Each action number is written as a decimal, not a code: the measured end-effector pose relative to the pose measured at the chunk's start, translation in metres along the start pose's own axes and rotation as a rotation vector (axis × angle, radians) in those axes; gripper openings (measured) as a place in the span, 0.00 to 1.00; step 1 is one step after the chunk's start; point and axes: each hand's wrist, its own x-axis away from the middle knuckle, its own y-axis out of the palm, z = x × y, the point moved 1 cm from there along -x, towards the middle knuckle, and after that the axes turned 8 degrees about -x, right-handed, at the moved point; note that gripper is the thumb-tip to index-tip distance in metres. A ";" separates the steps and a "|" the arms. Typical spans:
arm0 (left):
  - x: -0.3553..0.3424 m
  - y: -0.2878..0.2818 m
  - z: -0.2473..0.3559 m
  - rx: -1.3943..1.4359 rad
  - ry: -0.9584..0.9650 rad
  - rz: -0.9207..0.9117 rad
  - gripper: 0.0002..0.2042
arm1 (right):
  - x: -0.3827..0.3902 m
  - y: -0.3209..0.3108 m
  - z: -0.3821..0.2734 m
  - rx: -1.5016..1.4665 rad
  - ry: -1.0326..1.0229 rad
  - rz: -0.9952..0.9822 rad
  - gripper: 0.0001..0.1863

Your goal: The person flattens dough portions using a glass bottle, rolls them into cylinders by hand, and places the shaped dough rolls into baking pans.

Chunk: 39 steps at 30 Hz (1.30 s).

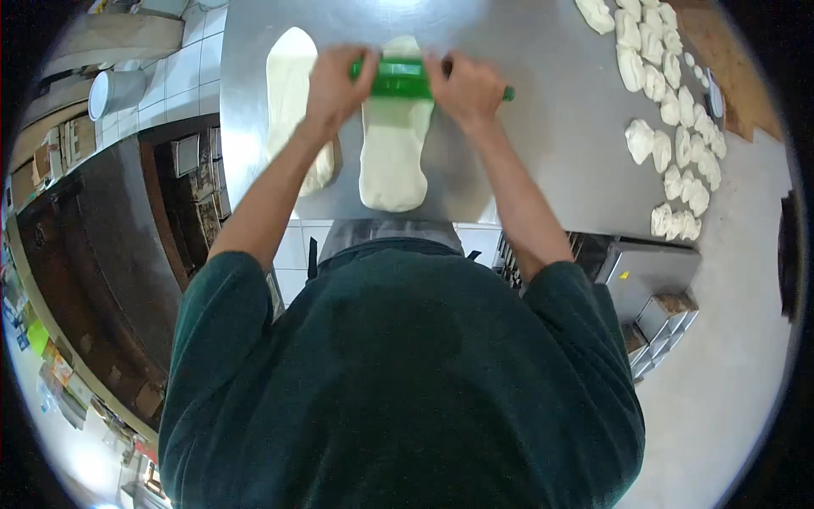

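Note:
A green rolling pin [400, 78] lies across the far part of a long flattened strip of dough [394, 165] on the steel table. My left hand [337, 85] is closed around the pin's left end, and my right hand [468, 85] grips its right end, where a bit of green handle sticks out past the fingers. Both hands look slightly blurred. Left of this strip lies a second long piece of dough [290, 81], partly hidden behind my left hand and forearm.
The steel table [543, 161] carries several small dough pieces [678, 110] in rows along its right side. Below its right edge stands a metal cabinet [653, 276]. A white bucket [114, 93] is at the left, near tiled surfaces and a dark recess with shelving [195, 187].

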 end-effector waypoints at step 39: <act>-0.151 0.030 0.029 -0.609 -0.104 -0.495 0.19 | -0.155 0.036 -0.033 -0.142 0.178 -0.156 0.19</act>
